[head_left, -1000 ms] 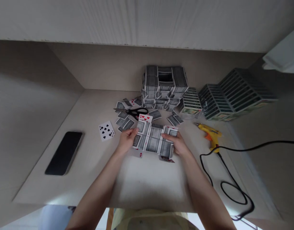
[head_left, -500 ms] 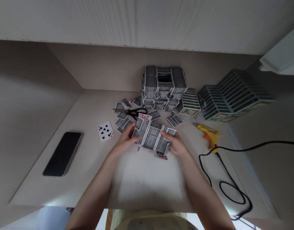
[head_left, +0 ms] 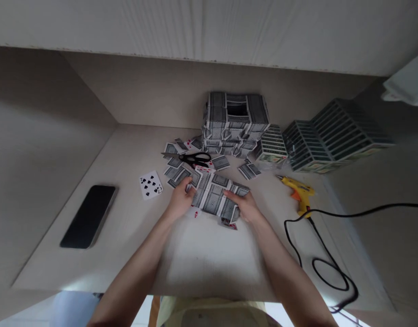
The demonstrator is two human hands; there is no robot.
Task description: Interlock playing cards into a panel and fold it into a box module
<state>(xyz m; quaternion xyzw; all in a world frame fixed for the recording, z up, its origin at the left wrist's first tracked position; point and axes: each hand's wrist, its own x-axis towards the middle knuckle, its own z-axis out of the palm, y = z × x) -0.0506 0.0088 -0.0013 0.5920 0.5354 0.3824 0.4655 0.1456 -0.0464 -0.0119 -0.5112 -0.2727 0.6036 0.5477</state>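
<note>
A flat panel of joined playing cards (head_left: 213, 195), patterned grey backs up, is held between my two hands above the table. My left hand (head_left: 181, 200) grips its left edge, thumb on top. My right hand (head_left: 245, 204) pinches the right end, with thumb or finger laid across the backs. Red-marked card faces peek out at the panel's far and near edges. Just beyond lie loose cut cards (head_left: 174, 175) and black-handled scissors (head_left: 195, 158). Behind them stands a box-like structure made of cards (head_left: 236, 129) with an opening in its top.
A seven of spades (head_left: 150, 185) and a black phone (head_left: 89, 217) lie at the left. On the right are a yellow glue gun (head_left: 300, 193) with its black cord (head_left: 331, 215), and stacked striped card blocks (head_left: 307, 141). A shelf edge (head_left: 209, 60) overhangs the back.
The view has shifted slightly. My left hand has slid its hold on the panel's left edge, and my right thumb or finger reaches farther inward. The panel stays in both hands.
</note>
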